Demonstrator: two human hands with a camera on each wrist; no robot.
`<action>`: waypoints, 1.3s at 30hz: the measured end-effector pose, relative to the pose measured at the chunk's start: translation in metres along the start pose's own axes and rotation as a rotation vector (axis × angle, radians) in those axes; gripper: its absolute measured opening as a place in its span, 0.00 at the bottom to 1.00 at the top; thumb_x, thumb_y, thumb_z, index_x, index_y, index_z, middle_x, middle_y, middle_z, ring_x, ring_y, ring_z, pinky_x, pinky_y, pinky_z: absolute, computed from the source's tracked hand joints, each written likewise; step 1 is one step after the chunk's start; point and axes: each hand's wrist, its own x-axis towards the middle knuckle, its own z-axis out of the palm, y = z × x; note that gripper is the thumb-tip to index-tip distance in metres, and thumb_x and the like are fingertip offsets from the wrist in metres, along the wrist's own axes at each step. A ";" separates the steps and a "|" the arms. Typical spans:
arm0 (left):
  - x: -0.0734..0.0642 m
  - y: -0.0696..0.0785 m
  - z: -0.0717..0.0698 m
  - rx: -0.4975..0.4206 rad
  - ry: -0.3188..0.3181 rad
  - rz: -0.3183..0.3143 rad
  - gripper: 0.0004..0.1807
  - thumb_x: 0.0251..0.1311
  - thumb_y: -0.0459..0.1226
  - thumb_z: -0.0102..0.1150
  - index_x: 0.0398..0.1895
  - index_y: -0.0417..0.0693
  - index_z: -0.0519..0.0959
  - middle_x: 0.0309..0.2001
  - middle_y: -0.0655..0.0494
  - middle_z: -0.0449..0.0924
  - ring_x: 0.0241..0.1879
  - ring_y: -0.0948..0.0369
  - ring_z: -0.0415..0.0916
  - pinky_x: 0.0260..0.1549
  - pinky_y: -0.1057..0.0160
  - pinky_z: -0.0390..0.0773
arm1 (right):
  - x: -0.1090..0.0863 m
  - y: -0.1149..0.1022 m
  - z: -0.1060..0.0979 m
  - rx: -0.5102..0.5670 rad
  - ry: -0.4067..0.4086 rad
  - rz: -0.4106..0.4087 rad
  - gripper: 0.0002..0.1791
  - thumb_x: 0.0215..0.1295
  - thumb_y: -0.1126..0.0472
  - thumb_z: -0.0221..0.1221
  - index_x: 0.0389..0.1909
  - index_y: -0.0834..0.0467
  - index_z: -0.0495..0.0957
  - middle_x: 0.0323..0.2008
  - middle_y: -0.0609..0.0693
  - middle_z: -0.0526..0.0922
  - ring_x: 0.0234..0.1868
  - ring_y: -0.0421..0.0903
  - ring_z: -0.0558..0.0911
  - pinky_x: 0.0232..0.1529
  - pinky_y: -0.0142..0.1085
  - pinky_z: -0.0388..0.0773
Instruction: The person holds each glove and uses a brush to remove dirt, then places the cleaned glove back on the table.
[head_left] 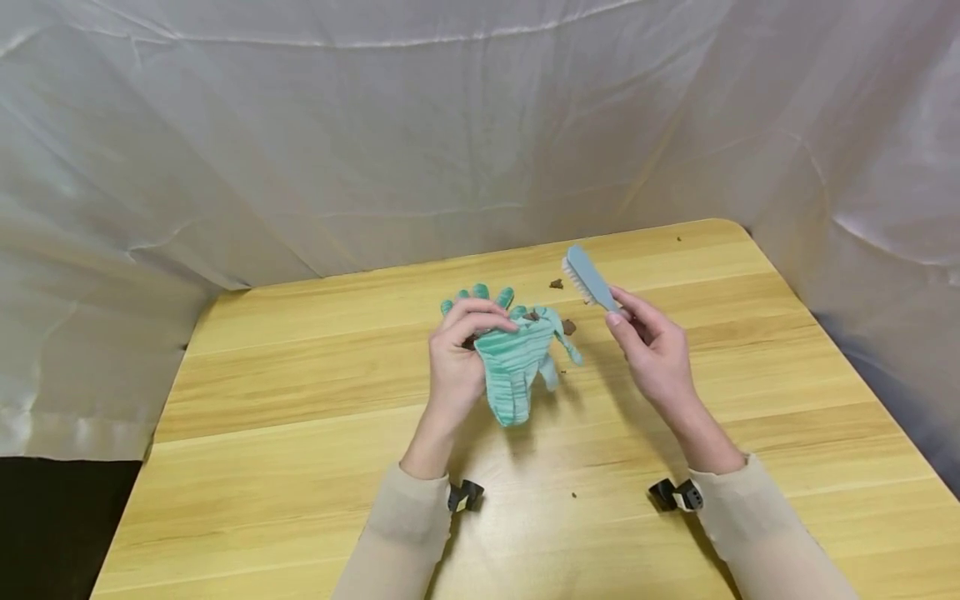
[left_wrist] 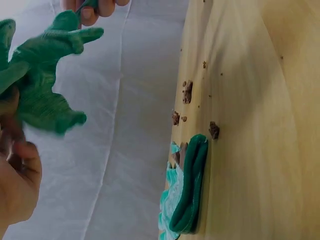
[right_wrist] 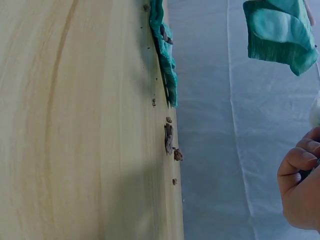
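A green striped knit glove hangs from my left hand, whose fingers grip it over the table. The same glove fills the upper left of the left wrist view, slightly blurred. My right hand holds a small scrubbing brush by its end, thumb along the handle. Its back is blue-grey and its white bristles face left, toward the glove but apart from it. Behind the held glove, a second green glove lies on the table, partly hidden by my left hand; its cuff shows in the left wrist view.
Brown crumbly clumps lie on the wooden table, mostly near the gloves, with smaller crumbs scattered about. One clump shows near the table's far edge. A pale curtain hangs behind the table and along its sides.
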 end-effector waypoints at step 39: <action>-0.004 -0.001 0.013 -0.273 0.113 -0.555 0.32 0.67 0.22 0.59 0.74 0.31 0.64 0.76 0.43 0.66 0.79 0.54 0.57 0.77 0.55 0.55 | -0.003 -0.003 0.007 0.030 -0.038 -0.020 0.20 0.72 0.74 0.58 0.64 0.70 0.77 0.35 0.45 0.82 0.28 0.37 0.73 0.25 0.26 0.70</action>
